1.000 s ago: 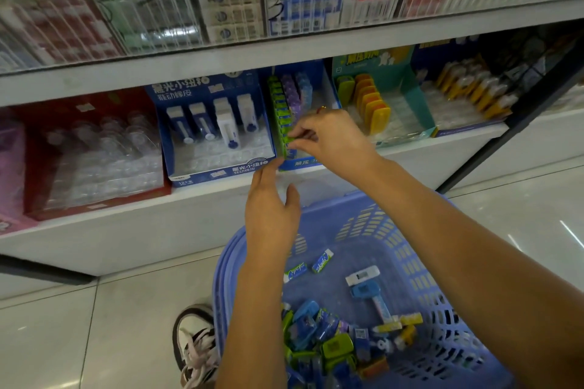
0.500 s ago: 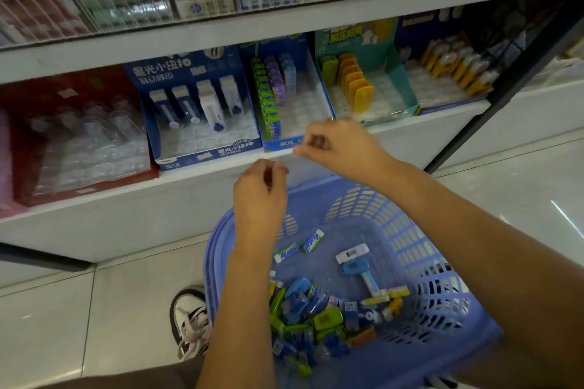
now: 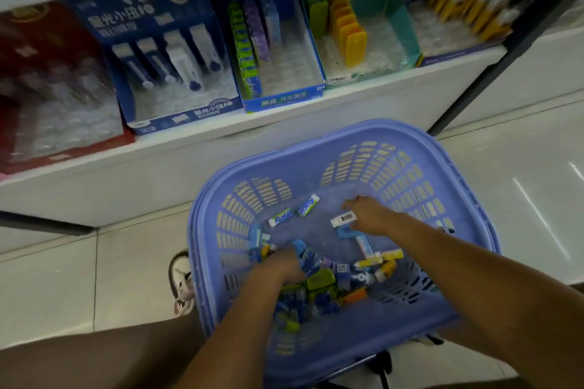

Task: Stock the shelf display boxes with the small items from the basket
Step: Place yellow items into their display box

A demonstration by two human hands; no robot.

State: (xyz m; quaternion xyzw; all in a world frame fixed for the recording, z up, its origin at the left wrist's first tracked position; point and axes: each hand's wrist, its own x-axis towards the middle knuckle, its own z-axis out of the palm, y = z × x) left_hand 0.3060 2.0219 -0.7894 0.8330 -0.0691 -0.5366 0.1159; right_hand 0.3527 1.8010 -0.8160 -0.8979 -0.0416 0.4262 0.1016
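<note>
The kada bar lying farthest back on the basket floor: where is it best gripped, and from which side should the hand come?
Pinch the kada bar across its narrow width, on the two long sides near the middle, coming from above. It lies flat and alone on the basket floor, its length running diagonally, with bare floor along both long edges, so probably nothing blocks a pinch.

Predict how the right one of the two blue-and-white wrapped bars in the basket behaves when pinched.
That blue-and-white wrapped bar looks blocky, so probably stiff and light. Flat faces: likely slides, not rolls, inside the purple plastic basket.
</note>
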